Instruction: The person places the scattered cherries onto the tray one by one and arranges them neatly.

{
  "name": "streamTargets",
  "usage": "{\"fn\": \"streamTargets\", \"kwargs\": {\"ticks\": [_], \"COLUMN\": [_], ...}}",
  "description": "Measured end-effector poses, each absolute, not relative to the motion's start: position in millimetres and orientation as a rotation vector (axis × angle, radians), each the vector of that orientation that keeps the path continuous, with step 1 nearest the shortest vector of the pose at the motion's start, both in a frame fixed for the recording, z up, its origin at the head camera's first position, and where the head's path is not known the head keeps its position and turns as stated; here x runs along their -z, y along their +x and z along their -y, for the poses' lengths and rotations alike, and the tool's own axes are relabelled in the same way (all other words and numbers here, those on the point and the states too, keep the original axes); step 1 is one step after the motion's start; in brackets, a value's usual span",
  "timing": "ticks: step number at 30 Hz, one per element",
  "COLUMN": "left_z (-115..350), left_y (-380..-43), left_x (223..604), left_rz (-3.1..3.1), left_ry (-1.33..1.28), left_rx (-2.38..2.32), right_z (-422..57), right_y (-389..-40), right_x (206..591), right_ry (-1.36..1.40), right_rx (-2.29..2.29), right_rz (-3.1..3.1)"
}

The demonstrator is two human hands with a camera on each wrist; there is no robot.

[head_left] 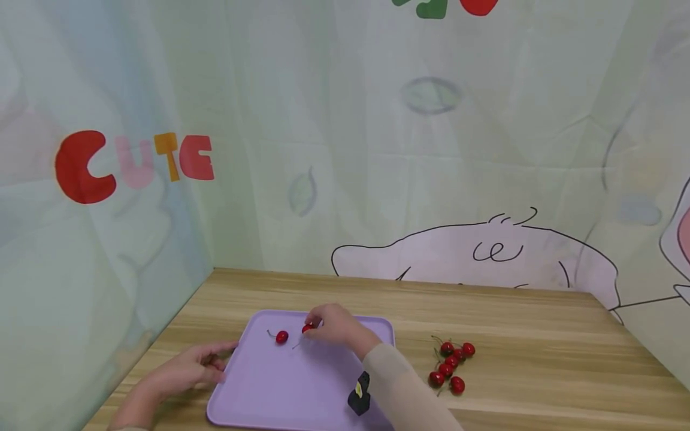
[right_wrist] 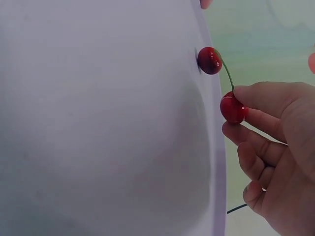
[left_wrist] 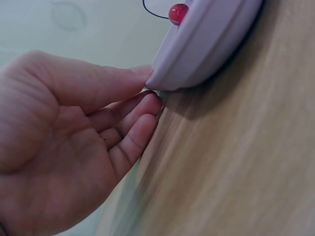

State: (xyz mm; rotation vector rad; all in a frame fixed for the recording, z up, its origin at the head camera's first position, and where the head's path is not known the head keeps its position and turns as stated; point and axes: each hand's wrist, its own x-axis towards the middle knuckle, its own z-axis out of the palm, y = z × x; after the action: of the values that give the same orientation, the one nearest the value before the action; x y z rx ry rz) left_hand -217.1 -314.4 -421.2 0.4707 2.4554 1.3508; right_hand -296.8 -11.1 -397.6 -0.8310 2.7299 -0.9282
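Between the thumb and fingertips of my right hand (head_left: pixel 338 326) is a red cherry (right_wrist: pixel 231 109), held over the far part of the purple tray (head_left: pixel 286 392). A second cherry (head_left: pixel 282 337) with a stem lies on the tray just left of it; the right wrist view shows this cherry close to the held one. My left hand (head_left: pixel 180 370) is at the tray's left edge. In the left wrist view its thumb (left_wrist: pixel 115 81) presses the rim while the other fingers curl beside and below it, pinching the edge.
Several cherries (head_left: pixel 446 370) with stems lie in a loose group on the wooden table (head_left: pixel 539 359), right of the tray. A small black object (head_left: pixel 359 395) shows beside my right sleeve, over the tray's near right part. Printed cloth (head_left: pixel 291 120) hangs behind and to the left.
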Motion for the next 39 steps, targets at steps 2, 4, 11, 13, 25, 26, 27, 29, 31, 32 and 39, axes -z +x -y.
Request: {"fn": "streamTargets", "kwargs": {"ticks": [2, 4, 11, 13, 25, 26, 27, 29, 31, 32, 39], "left_z": [314.2, 314.2, 313.8, 314.3, 314.3, 314.3, 314.2, 314.4, 314.8, 315.0, 314.6], "left_y": [-217.2, -216.9, -217.3, -217.2, -215.7, -215.6, -215.9, -216.0, -216.5, -216.8, -215.7], "left_x": [420.9, 420.5, 420.1, 420.6, 419.5, 419.3, 419.2, 419.4, 419.9, 420.2, 419.5], "left_rz": [-2.449, -2.445, -2.443, -2.441, -2.436, -2.437, -2.437, -2.440, -2.448, -2.450, -2.461], "left_ry": [0.459, 0.456, 0.463, 0.472, 0.449, 0.448, 0.443, 0.444, 0.448, 0.460, 0.444], "left_rx": [-1.359, -1.366, -1.371, -1.375, -1.367, -1.364, -1.360, -1.358, -1.350, -1.349, -1.340], "right_z": [11.6, 11.7, 10.9, 10.7, 12.7, 12.8, 12.8, 12.4, 12.0, 11.7, 10.0], "right_y": [-298.2, -298.8, -299.9, -299.7, -297.5, -297.2, -296.8, -295.9, -295.1, -294.7, -295.2], "right_x": [400.5, 402.5, 407.6, 408.5, 409.8, 409.7, 409.7, 409.0, 408.3, 407.9, 408.3], "right_ry": [-0.828, -0.823, -0.830, -0.831, -0.819, -0.817, -0.813, -0.808, -0.805, -0.803, -0.812], "right_rx": [0.928, 0.924, 0.884, 0.881, 0.890, 0.890, 0.893, 0.897, 0.899, 0.902, 0.900], "right_rz": [-2.725, -2.725, -2.732, -2.731, -2.727, -2.728, -2.726, -2.725, -2.723, -2.721, -2.729]}}
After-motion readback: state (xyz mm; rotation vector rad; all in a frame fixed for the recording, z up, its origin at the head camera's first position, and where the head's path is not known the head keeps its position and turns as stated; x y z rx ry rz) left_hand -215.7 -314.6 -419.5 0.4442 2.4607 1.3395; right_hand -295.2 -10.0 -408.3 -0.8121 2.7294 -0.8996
